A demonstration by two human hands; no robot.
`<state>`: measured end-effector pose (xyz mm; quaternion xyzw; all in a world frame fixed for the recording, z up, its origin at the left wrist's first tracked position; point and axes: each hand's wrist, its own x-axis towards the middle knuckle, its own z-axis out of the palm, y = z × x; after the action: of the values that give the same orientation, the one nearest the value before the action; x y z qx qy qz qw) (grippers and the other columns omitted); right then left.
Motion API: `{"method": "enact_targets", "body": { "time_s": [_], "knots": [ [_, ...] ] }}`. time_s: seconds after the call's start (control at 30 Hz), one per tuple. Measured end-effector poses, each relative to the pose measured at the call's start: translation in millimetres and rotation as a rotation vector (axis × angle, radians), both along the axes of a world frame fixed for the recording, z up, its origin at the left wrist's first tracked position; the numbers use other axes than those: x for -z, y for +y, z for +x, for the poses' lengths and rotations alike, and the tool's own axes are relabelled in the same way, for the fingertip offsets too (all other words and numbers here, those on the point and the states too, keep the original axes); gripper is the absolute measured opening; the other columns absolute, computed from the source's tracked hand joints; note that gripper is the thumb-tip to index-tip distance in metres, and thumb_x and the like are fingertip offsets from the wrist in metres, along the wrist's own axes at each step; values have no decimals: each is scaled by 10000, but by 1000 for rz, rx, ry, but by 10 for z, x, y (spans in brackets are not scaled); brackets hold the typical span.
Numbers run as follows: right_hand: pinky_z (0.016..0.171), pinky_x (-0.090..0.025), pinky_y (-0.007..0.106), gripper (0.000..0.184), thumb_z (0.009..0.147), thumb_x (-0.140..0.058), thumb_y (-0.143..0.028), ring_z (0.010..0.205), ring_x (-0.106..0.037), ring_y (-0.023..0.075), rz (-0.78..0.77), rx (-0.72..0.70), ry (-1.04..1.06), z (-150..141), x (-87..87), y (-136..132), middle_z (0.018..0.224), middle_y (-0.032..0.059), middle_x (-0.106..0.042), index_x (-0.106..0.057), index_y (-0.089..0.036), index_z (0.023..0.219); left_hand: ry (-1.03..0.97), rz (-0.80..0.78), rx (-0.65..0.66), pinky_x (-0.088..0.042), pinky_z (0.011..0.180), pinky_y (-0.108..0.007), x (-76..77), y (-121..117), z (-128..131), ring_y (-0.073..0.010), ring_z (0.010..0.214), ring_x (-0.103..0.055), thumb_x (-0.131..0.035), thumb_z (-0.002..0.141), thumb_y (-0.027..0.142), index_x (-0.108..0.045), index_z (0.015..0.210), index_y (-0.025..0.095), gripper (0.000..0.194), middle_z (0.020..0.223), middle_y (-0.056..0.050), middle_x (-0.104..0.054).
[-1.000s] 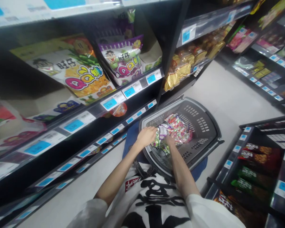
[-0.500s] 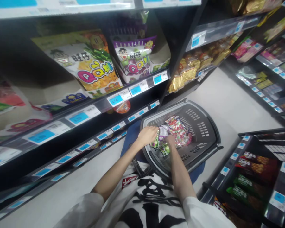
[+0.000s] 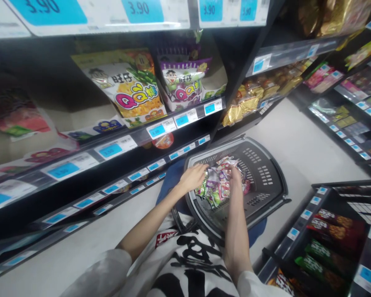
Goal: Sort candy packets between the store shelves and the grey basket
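Observation:
A grey plastic shopping basket [image 3: 270,194] stands tilted in front of my body, with perforated walls. A pile of small shiny candy bags [image 3: 214,179], green, purple and pink, lies inside it. At the basket's left side, my left hand [image 3: 194,176] reaches over the rim, fingers stretched out beside the green and purple bags. My right hand [image 3: 235,177] is down in the basket on the pink and white bags, its fingers closed on one of them. Its fingertips are partly hidden among the wrappers.
Shelves on the left hold an orange QQ gummy bag [image 3: 136,93] and a purple one [image 3: 184,84] above price tags [image 3: 120,146]. Gold-wrapped packs [image 3: 244,103] sit farther along. A low rack [image 3: 334,235] with red and green snack packs stands on the right. Pale floor [image 3: 293,132] runs between.
My right hand has moved away from the purple bag, forward and right onto the pink bags. My left hand's fingers have straightened at nearly the same place. The view has shifted slightly.

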<state>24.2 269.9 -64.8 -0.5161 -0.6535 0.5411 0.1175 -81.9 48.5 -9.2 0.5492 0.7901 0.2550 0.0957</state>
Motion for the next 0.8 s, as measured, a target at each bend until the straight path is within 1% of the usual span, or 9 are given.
{"method": "enact_targets", "body": {
  "time_s": [0.1,0.17,0.33,0.4,0.47,0.53,0.63,0.7,0.8],
  "knots": [
    [456,-365,244,213,726,-622,-399,485,-423,111,-76,199,149,63,-229,43,534,-62,-488,-555,-200,763,-39,106,4,-473,1074,-444,25,-9,-17,-269,1291,-519,-477,915,183,-454,1406,157,492,1354,-140,-569],
    [470,-384,235,204,677,-629,-388,479,-429,102,-130,235,246,98,-383,-10,541,-66,-506,-547,-211,738,-66,170,4,-443,1114,-471,37,-11,-33,-285,1355,-462,-546,888,193,-415,1448,177,576,1443,-145,-497],
    [575,-495,254,207,649,-703,-327,586,-582,134,-524,193,588,34,-663,-392,700,-32,-671,-616,-211,797,-137,270,42,-341,1199,-509,38,-39,-54,-310,1474,-321,-681,835,243,-326,1526,223,777,1592,-143,-326],
    [605,-514,266,212,666,-727,-325,615,-616,150,-626,136,611,-48,-701,-558,725,-25,-692,-633,-208,815,-175,305,60,-330,1209,-506,37,-60,-56,-300,1476,-327,-666,839,226,-312,1538,239,783,1596,-131,-331],
    [629,-519,263,219,669,-755,-332,622,-621,145,-658,95,600,-124,-690,-675,720,-34,-689,-632,-210,804,-218,363,43,-328,1210,-505,49,-75,-62,-287,1454,-369,-612,834,153,-339,1526,233,748,1561,-129,-393],
    [654,-522,258,253,683,-776,-392,638,-617,140,-654,54,604,-171,-650,-727,720,-41,-684,-630,-215,790,-270,422,-12,-338,1204,-496,73,-82,-71,-269,1415,-428,-535,801,63,-402,1488,219,717,1504,-122,-471],
    [675,-526,284,410,746,-713,-605,732,-639,172,-561,-55,610,-177,-603,-717,813,-1,-713,-675,-215,865,-386,447,-87,-386,1172,-457,98,-84,-81,-238,1345,-513,-480,761,10,-453,1446,220,717,1454,-100,-536],
    [736,-534,309,517,776,-656,-677,880,-660,201,-442,-127,654,-162,-606,-697,1005,35,-729,-701,-225,1024,-458,454,-115,-411,1149,-439,90,-89,-82,-236,1317,-542,-503,790,42,-452,1441,216,677,1450,-102,-546],
    [910,-508,334,527,821,-665,-608,1152,-608,210,-222,-182,767,-142,-653,-696,1352,52,-617,-658,-276,1229,-518,460,-157,-470,1078,-413,38,-104,-88,-244,1226,-611,-556,849,137,-477,1417,193,576,1381,-116,-603]
  ]
}}
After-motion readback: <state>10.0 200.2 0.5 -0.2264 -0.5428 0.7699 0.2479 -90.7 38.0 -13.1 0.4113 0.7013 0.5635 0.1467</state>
